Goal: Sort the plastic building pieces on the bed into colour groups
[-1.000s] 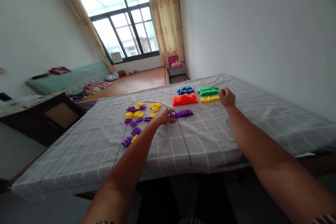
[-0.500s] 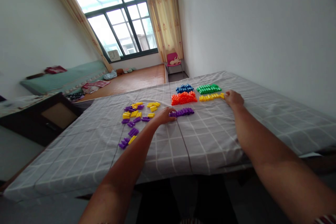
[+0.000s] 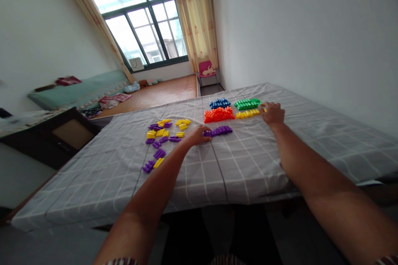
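My left hand (image 3: 200, 135) rests at the left end of a row of purple plastic tubes (image 3: 221, 131), its thumb and fingers closed around the end pieces. At the right end of a row of small yellow plastic tubes (image 3: 248, 114) is my right hand (image 3: 273, 114), fingers apart and partly over the last pieces. Behind the yellow row lies a stack of green tubes (image 3: 247, 104). An orange-red stack (image 3: 219, 114) sits behind the purple row, with a blue stack (image 3: 219, 103) beyond it.
Loose purple and yellow tubes (image 3: 161, 133) lie scattered left of my left forearm. A grey checked cloth (image 3: 192, 182) covers the table. A wall (image 3: 311, 41) runs along the right. At the left stands a dark cabinet (image 3: 59, 136); a pink chair (image 3: 205, 66) is far back.
My right hand has shifted slightly left and up over the end of the yellow row, and its fingers have spread. My left hand stays at the purple row. The view has tilted slightly.
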A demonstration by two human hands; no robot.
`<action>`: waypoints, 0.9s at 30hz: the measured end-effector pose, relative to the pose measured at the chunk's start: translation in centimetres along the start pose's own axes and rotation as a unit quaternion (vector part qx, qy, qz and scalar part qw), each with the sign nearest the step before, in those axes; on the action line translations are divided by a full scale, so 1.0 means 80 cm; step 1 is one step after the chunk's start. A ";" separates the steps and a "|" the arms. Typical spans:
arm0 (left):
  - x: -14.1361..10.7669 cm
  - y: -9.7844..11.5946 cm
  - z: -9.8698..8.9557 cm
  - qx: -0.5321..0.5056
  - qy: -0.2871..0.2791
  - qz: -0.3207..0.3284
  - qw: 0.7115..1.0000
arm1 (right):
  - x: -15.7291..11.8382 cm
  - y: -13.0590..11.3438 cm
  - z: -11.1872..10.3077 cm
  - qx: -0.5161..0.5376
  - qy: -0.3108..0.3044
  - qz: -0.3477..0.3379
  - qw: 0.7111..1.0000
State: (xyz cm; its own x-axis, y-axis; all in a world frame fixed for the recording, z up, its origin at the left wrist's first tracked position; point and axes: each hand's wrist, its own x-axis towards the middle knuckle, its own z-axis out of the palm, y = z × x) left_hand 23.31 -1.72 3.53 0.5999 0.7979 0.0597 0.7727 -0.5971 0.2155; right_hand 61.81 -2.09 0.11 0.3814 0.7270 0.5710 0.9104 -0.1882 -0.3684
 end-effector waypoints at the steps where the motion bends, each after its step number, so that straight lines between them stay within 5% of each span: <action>1: 0.000 0.001 0.000 0.000 0.000 0.000 1.000 | 0.001 -0.001 0.000 0.001 -0.007 -0.001 1.000; 4: 0.002 0.004 0.001 0.000 -0.002 0.002 1.000 | 0.002 -0.003 0.000 0.004 -0.028 -0.038 0.999; 9: 0.005 0.006 0.005 0.000 -0.003 -0.003 1.000 | -0.011 -0.043 0.007 0.007 -0.095 -0.255 0.962; 12: 0.004 0.004 0.008 -0.006 0.003 -0.004 1.000 | -0.023 -0.074 0.016 -0.007 -0.131 -0.318 0.939; 27: 0.000 0.002 0.013 -0.031 0.025 -0.011 0.999 | -0.019 -0.062 0.019 -0.024 -0.170 -0.275 0.946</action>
State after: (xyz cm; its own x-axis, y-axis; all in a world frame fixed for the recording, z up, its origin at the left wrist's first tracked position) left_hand 23.66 -1.94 2.52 0.5708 0.8147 0.1018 0.7703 -0.5743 0.2771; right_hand 56.50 -1.25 -0.08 -0.2181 0.8924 0.3950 0.9654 0.2566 -0.0465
